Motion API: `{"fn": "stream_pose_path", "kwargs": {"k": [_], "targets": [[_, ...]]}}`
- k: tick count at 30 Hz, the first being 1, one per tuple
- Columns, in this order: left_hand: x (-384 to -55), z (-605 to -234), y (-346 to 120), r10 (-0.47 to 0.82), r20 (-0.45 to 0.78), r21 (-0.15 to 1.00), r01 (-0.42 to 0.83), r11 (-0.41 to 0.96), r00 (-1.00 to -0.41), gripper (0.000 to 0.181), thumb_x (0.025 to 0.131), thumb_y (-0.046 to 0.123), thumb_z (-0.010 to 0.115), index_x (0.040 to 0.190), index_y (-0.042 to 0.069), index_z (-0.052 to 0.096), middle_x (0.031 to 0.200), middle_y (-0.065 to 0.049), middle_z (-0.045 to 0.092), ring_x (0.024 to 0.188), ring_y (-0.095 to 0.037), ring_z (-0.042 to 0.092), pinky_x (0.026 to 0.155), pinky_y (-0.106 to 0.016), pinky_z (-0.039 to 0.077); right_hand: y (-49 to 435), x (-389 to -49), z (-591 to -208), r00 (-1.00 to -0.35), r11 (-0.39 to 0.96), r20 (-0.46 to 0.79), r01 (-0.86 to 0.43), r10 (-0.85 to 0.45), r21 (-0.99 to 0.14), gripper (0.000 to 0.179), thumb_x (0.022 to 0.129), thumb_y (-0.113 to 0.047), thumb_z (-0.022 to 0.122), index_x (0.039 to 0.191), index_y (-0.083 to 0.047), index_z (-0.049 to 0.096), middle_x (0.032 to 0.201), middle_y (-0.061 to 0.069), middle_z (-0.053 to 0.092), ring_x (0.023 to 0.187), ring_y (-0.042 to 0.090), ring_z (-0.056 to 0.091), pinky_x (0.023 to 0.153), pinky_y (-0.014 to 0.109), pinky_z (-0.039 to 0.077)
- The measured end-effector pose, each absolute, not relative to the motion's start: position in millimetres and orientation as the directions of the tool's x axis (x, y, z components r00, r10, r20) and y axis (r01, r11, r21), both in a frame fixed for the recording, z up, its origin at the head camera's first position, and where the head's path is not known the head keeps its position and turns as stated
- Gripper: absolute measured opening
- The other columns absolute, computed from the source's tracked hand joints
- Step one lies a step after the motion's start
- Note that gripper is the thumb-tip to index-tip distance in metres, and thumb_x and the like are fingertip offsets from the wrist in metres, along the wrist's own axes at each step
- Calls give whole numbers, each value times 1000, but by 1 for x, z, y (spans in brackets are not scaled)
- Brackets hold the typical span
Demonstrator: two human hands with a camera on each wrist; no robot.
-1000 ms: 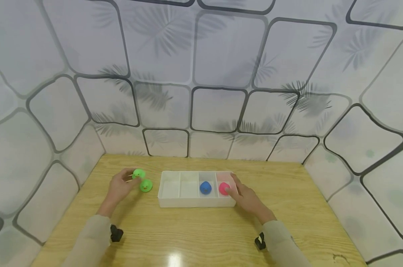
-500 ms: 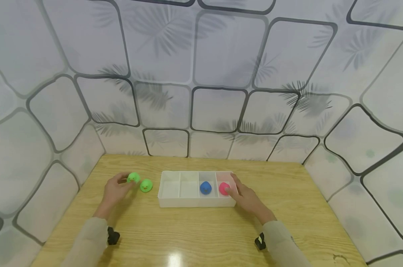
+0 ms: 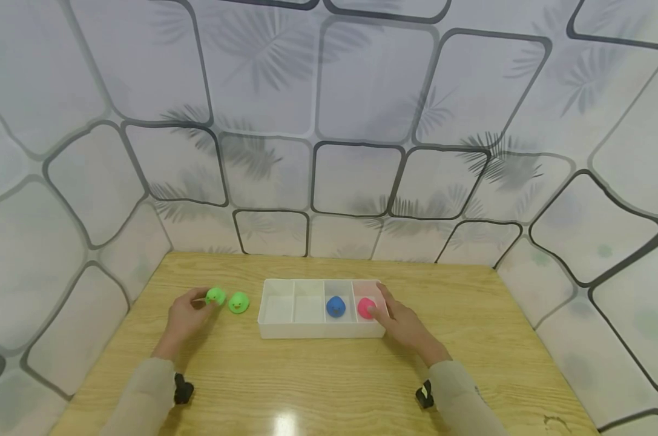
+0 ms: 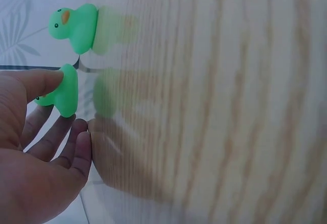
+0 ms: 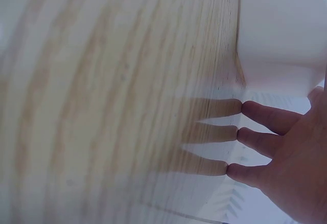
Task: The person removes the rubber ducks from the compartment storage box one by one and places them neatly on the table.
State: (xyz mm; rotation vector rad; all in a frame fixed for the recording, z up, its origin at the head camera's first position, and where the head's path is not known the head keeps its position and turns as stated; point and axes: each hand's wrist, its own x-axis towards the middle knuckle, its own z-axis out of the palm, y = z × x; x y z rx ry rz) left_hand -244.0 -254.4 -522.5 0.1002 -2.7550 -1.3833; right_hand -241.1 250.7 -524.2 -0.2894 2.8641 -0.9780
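My left hand [image 3: 186, 320] pinches a green rubber duck [image 3: 215, 296] between thumb and fingers. In the left wrist view a small gap shows between this duck's base and the table. To its right a second green rubber duck [image 3: 238, 302] stands upright on the table. My right hand [image 3: 407, 326] holds the right end of a white divided box [image 3: 318, 330], thumb over the rim, other fingers outside. Straight fingertips [image 5: 244, 106] touch the table in the right wrist view. A blue duck [image 3: 336, 307] and a pink duck [image 3: 366, 308], partly behind my thumb, sit in the two right compartments.
The wooden table [image 3: 307, 381] meets a patterned backdrop [image 3: 356, 181] at the back and sides. The box's two left compartments [image 3: 278, 303] show bare floors. Small black devices [image 3: 184, 389] sit at both wrists.
My left hand has moved left and lowered the held green duck, from behind the standing green duck to its left side. My right hand and the box have stayed still.
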Motion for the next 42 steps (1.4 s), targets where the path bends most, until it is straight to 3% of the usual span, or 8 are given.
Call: {"fn": "stream_pose_path", "kwargs": {"k": [18,42], "targets": [[-239,-527,-255,-54,33,805,-6,594,-998,47,103,15,65,143,-7,56,143,-33,59,133,-50,55,115,-63,43,251,-242,-526,-977,773,-22,-153,-212,-616,80,107,-58,49,171,-24,16,166,25,38,150,49,42,124,64,33],[-238,-531,-259,-9,50,788,34,614,-999,48,101,12,66,143,-8,54,140,-34,60,129,-51,57,109,-66,46,252,-243,-529,-976,774,-13,-163,-216,-612,79,108,-58,49,171,-24,15,165,27,39,149,49,44,123,63,35]]}}
